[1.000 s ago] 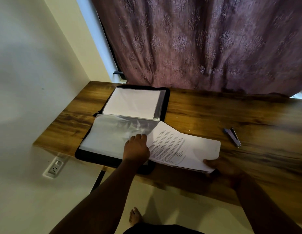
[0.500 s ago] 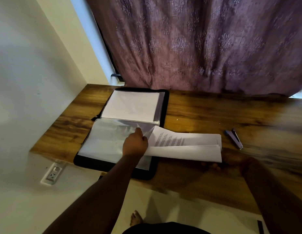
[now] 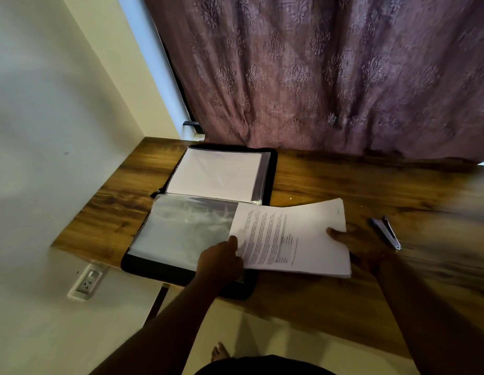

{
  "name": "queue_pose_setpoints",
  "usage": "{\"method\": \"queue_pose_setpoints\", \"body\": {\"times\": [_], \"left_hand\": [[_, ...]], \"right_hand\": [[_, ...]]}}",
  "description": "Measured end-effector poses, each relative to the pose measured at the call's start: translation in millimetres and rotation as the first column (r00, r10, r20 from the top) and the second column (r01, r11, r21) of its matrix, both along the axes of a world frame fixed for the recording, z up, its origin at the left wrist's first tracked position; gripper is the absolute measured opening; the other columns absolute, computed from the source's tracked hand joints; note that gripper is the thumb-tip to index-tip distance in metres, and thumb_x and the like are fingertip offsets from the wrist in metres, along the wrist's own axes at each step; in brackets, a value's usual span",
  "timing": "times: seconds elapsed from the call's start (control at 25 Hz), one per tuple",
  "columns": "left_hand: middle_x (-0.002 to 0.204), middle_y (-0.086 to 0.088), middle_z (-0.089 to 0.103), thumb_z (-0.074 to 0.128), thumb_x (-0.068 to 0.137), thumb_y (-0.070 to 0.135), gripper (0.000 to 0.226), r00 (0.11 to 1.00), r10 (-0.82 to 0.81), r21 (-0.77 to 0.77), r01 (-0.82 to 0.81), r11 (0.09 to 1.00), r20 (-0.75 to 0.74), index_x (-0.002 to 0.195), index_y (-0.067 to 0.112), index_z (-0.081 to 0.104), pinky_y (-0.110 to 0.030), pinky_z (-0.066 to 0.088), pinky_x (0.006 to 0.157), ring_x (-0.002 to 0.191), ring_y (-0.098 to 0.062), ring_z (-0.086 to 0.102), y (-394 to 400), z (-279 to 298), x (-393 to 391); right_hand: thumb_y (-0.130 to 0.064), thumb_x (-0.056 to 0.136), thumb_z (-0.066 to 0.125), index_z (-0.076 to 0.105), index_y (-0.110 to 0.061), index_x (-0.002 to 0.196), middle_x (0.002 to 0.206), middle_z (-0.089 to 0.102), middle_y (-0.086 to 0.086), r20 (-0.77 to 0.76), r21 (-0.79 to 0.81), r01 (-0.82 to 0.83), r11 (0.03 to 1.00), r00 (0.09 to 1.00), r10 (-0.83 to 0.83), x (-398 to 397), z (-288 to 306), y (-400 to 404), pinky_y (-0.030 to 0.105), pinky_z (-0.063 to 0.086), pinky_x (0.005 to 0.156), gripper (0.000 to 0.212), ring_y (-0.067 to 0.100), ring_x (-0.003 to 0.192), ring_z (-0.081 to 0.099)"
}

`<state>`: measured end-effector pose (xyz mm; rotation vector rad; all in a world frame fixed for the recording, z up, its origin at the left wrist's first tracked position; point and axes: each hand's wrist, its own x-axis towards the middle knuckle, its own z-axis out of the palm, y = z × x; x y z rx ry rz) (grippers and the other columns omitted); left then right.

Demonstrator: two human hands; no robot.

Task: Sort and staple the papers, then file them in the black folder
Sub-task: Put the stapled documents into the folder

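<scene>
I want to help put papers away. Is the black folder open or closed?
Open. The black folder lies flat on the table, both halves spread, clear sleeves showing, one holding white sheets.

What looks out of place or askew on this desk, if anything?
Only the black folder: its near corner overhangs the desk front edge. The papers lie skewed across its clear sleeve, held by both hands. Nothing looks spilled or damaged.

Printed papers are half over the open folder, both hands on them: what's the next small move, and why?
Probably slide the printed papers leftward into the clear sleeve of the black folder. The left hand pinches at the sleeve's open edge beside the papers' left edge, the right hand grips their right edge, and most of the stack lies outside the sleeve.
</scene>
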<state>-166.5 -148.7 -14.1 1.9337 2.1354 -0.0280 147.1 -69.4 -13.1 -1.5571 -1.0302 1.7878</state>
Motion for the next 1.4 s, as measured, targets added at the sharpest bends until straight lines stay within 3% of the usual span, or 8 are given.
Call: {"method": "queue_pose_setpoints", "body": {"times": [0.36,0.52,0.68,0.88,0.96,1.08,1.28,1.4], "left_hand": [[0.103,-0.003,0.066,0.045,0.094,0.032,0.032,1.000,0.022,0.000,-0.022,1.000,0.009,0.123,0.018,0.047,-0.034,0.053,0.078,0.090,-0.024,0.065,-9.3,6.3,12.8],[0.102,-0.004,0.066,0.046,0.095,0.033,0.033,0.999,0.028,0.009,-0.028,1.000,0.026,0.125,0.019,0.046,-0.034,0.053,0.078,0.090,-0.024,0.065,-12.0,8.3,8.5],[0.100,-0.003,0.067,0.046,0.096,0.033,0.039,0.997,-0.029,0.045,0.026,0.999,0.070,0.132,0.018,0.044,-0.035,0.056,0.076,0.084,-0.021,0.066,-7.3,6.9,6.9],[0.093,-0.003,0.067,0.050,0.095,0.031,0.035,0.970,-0.195,0.020,0.194,0.981,0.147,0.127,0.016,0.045,-0.030,0.049,0.066,0.075,-0.021,0.065,2.4,3.7,-5.8],[0.096,-0.005,0.067,0.056,0.093,0.030,0.039,0.946,-0.218,-0.024,0.231,0.973,0.239,0.127,0.015,0.044,-0.031,0.051,0.069,0.080,-0.023,0.066,7.1,3.6,-15.0],[0.099,-0.008,0.067,0.059,0.092,0.028,0.042,0.893,-0.253,-0.068,0.298,0.952,0.371,0.127,0.014,0.043,-0.032,0.050,0.070,0.086,-0.026,0.066,14.2,-0.1,-30.9],[0.097,-0.011,0.068,0.051,0.096,0.030,0.035,0.783,-0.334,0.038,0.370,0.928,0.524,0.125,0.012,0.044,-0.034,0.050,0.070,0.085,-0.029,0.066,15.7,-2.8,-47.2],[0.100,-0.014,0.066,0.047,0.099,0.031,0.030,0.718,-0.400,0.102,0.422,0.901,0.570,0.118,0.008,0.045,-0.034,0.044,0.066,0.084,-0.031,0.064,14.2,-3.2,-50.5]], "right_hand": [[-0.034,0.097,0.056,0.062,-0.012,0.124,0.115,0.069,0.011,0.090,0.113,-0.084,0.990,0.993,0.074,-102.6,-17.4,0.7,0.051,0.052,0.093,0.035,0.028,0.100,0.067],[-0.030,0.098,0.054,0.058,-0.011,0.129,0.122,0.065,0.011,0.254,0.137,-0.220,0.966,0.950,0.181,-127.9,-16.3,2.3,0.041,0.050,0.094,0.037,0.029,0.107,0.063],[-0.013,0.099,0.048,0.048,-0.005,0.128,0.126,0.057,0.017,0.540,0.216,-0.104,0.971,0.841,-0.030,-132.3,-22.9,0.5,0.037,0.044,0.090,0.030,0.035,0.113,0.056],[-0.017,0.097,0.051,0.054,-0.006,0.128,0.128,0.059,0.015,0.556,0.225,-0.080,0.971,0.829,-0.061,-182.4,-26.1,6.3,0.038,0.044,0.096,0.033,0.034,0.115,0.056],[-0.022,0.098,0.052,0.056,-0.007,0.129,0.130,0.059,0.014,0.589,0.151,-0.114,0.982,0.808,0.003,-199.5,-28.9,12.9,0.040,0.045,0.099,0.035,0.032,0.117,0.055],[-0.020,0.101,0.045,0.060,-0.003,0.120,0.124,0.060,0.017,0.620,0.083,-0.130,0.988,0.783,0.051,-211.4,-23.7,18.7,0.034,0.043,0.089,0.030,0.031,0.111,0.056],[-0.013,0.096,0.051,0.060,-0.007,0.116,0.115,0.062,0.012,0.681,0.252,0.097,0.963,0.690,-0.248,-223.8,-19.9,-4.2,0.040,0.047,0.093,0.023,0.032,0.107,0.058],[-0.013,0.093,0.051,0.064,-0.010,0.106,0.107,0.066,0.011,0.677,0.227,0.073,0.971,0.705,-0.212,-237.2,-19.7,-16.5,0.045,0.051,0.091,0.019,0.028,0.097,0.062]]}}
